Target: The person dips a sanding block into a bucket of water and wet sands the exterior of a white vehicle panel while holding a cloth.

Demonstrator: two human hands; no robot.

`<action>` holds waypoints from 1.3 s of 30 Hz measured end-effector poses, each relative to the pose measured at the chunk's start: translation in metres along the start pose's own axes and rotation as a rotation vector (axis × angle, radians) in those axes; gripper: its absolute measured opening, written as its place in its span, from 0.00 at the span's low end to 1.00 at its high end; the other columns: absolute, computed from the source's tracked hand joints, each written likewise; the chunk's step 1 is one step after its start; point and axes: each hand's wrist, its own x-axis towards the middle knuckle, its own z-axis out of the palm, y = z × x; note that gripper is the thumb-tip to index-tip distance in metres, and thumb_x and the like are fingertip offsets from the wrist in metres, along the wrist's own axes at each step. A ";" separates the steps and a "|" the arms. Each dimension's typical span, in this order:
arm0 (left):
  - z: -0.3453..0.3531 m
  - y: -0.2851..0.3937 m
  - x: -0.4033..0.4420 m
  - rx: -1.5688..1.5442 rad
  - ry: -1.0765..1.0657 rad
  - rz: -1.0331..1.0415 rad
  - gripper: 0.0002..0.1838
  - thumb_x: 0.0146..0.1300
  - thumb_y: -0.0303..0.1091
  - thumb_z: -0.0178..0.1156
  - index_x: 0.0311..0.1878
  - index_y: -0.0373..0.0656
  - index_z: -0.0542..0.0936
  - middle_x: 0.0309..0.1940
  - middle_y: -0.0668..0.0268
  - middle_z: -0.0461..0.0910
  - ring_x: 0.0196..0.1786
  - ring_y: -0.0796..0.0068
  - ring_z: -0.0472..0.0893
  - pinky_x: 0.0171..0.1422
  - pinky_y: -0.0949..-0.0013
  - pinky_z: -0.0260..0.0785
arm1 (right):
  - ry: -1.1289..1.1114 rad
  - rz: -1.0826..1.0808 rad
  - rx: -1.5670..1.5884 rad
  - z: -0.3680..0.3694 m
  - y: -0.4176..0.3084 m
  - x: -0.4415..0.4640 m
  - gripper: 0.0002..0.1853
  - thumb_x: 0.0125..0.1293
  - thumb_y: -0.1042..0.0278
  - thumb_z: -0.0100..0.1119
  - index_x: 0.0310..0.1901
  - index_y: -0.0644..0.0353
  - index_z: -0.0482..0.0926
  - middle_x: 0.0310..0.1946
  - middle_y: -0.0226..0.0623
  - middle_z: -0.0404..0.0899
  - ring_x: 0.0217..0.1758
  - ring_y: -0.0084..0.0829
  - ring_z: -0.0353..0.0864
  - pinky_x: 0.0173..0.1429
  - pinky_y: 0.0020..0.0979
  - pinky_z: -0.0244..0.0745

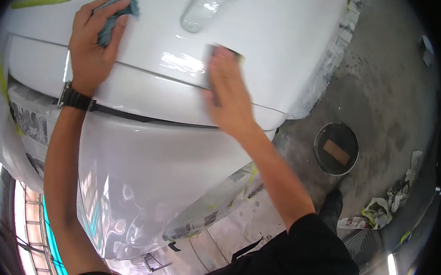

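White panel spanned the upper view. Rubbing seemed underway: toward twelve o'clock, the right hand lay fingers together over a dark pad, grip too blurred to tell; another stroke called for even pressure. At eleven, the left hand's fingers clamped a teal cloth.

Car body left and centre, pan on floor to its right, block in pan, paper farther right

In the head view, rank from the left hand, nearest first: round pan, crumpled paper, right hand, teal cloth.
1. Teal cloth: in the left hand's grip.
2. Right hand: right, on the white panel.
3. Round pan: right, on the floor.
4. Crumpled paper: right, past the pan.
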 end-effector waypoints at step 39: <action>0.001 0.010 0.002 0.070 -0.086 -0.067 0.13 0.72 0.31 0.63 0.57 0.45 0.86 0.54 0.57 0.83 0.60 0.60 0.81 0.64 0.63 0.73 | 0.041 0.213 -0.004 -0.004 0.051 -0.082 0.41 0.74 0.58 0.57 0.80 0.68 0.50 0.82 0.61 0.45 0.85 0.59 0.45 0.84 0.57 0.38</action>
